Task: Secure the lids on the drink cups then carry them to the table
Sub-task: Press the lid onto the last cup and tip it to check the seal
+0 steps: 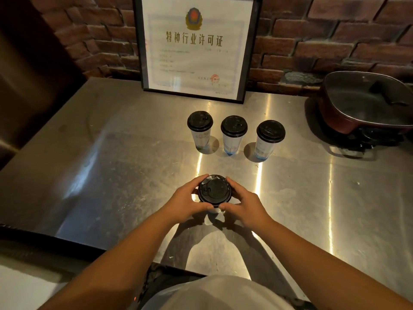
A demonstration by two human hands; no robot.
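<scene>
Head view – looks forward and down, close over the counter (111, 175)

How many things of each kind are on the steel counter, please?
Cups with black lids: 4, namely left, middle, right, and one between the left hand and right hand
Framed certificate: 1
Pan with glass lid: 1
Total: 6
</scene>
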